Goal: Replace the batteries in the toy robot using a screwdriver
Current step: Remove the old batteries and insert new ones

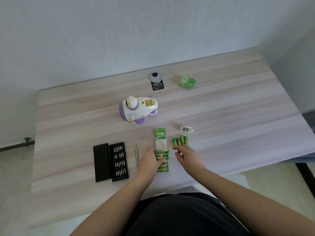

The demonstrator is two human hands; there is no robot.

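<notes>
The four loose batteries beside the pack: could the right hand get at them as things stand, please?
Probably yes: the right hand hovers just short of the loose batteries, with only bare table between them.

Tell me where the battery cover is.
Head view: the battery cover lies right of centre on the table, just beyond the four loose batteries.

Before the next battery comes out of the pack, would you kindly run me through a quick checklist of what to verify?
1. Toy robot battery bay uncovered: ok, it lies on its side with the bay showing.
2. Bay cleared of batteries: cannot tell.
3. Battery pack held steady: ok, left hand grips it.
4. Right hand free: ok, fingers relaxed, holding nothing.
5. Loose batteries within reach: ok, four beside the pack.
6. Battery cover at hand: ok, on the table.
</notes>
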